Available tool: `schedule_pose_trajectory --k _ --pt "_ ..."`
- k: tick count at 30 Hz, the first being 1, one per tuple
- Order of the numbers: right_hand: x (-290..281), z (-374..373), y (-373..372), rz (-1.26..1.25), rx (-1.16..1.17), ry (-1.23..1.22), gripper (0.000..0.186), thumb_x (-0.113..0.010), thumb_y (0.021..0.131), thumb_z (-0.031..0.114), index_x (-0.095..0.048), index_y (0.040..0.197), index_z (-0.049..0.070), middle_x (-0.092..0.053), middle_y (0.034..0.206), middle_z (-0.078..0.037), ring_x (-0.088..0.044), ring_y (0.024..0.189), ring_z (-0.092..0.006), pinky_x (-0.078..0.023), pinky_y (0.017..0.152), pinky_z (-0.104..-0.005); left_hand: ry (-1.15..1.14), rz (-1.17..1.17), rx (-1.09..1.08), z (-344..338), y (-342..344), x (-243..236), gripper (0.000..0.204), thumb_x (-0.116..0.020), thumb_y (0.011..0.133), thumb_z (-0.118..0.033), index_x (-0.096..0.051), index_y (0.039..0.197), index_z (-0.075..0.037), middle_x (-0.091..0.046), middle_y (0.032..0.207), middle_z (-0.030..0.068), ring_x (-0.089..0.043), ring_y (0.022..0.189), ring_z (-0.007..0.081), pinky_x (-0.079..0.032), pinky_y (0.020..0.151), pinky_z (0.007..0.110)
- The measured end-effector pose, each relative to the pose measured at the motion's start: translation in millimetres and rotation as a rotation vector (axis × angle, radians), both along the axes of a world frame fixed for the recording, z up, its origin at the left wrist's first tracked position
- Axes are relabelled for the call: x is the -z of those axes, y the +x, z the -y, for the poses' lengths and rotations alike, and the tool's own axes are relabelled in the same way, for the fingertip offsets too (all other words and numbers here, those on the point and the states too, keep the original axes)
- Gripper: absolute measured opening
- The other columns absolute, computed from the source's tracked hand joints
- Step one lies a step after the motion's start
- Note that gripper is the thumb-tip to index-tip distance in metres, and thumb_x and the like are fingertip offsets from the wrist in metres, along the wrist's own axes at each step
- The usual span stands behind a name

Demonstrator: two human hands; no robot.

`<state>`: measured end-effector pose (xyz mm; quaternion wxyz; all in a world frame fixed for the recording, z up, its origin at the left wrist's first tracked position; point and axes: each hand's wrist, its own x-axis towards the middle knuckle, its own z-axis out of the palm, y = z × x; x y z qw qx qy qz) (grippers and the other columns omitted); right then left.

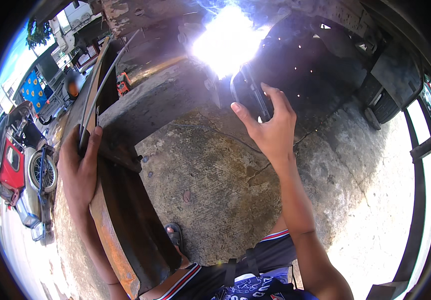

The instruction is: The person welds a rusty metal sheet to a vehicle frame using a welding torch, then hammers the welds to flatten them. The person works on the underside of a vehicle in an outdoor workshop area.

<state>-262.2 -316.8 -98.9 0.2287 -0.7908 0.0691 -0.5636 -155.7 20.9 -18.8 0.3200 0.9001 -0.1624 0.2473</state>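
Note:
My left hand (78, 167) rests on the upper part of a rusty steel channel beam (125, 215) and closes round a thin grey rod (106, 80) that slants up and away. Ahead and to the right, my right hand (278, 127) is raised with thumb and forefinger either side of a dark, narrow piece with shiny edges (253, 92). Its kind is lost in the glare, and my other fingers are hidden. Just beyond that piece burns a blinding welding arc (228, 42) with smoke and sparks, hiding the metal around it.
Dark metal framework (150, 22) spans the far side, with a vehicle tyre (385, 105) at right. A small orange-red tool (123, 84) lies beyond the beam. Cracked concrete (215, 195) is below, with my sandalled foot (174, 235). A red sidecar vehicle (13, 157) stands at left.

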Motion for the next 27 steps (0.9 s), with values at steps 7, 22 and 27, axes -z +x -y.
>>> schedule_pose_trajectory --k 7,22,27 --pt "-19.5 1.0 -16.6 -0.054 -0.061 0.247 0.063 -0.086 0.076 0.041 -0.061 0.113 -0.002 -0.065 0.097 -0.016 -0.068 0.083 -0.0252 -0.054 0.070 -0.0351 -0.023 0.014 0.041 6.1 3.5 -4.2 0.060 -0.069 0.092 -0.042 -0.060 0.124 0.008 -0.065 0.109 0.0263 -0.063 0.103 0.0312 -0.045 0.094 0.038" --pt "-28.4 4.3 -3.5 -0.144 0.077 -0.057 0.068 -0.083 0.076 0.047 -0.064 0.114 -0.005 -0.065 0.100 -0.018 -0.069 0.088 -0.0328 -0.056 0.071 -0.0413 -0.062 0.093 0.009 11.2 -6.0 -2.9 0.057 -0.069 0.093 -0.038 -0.059 0.125 0.008 -0.065 0.108 0.0249 -0.063 0.100 0.0282 -0.045 0.092 0.037" --pt "-34.5 0.2 -5.2 -0.194 0.164 -0.122 0.069 -0.080 0.077 0.051 -0.063 0.117 -0.003 -0.065 0.102 -0.017 -0.068 0.090 -0.0337 -0.056 0.074 -0.0425 -0.064 0.079 0.085 11.8 -6.9 -5.3 0.053 -0.069 0.093 -0.036 -0.061 0.120 0.009 -0.066 0.099 0.0218 -0.062 0.090 0.0243 -0.046 0.086 0.036"
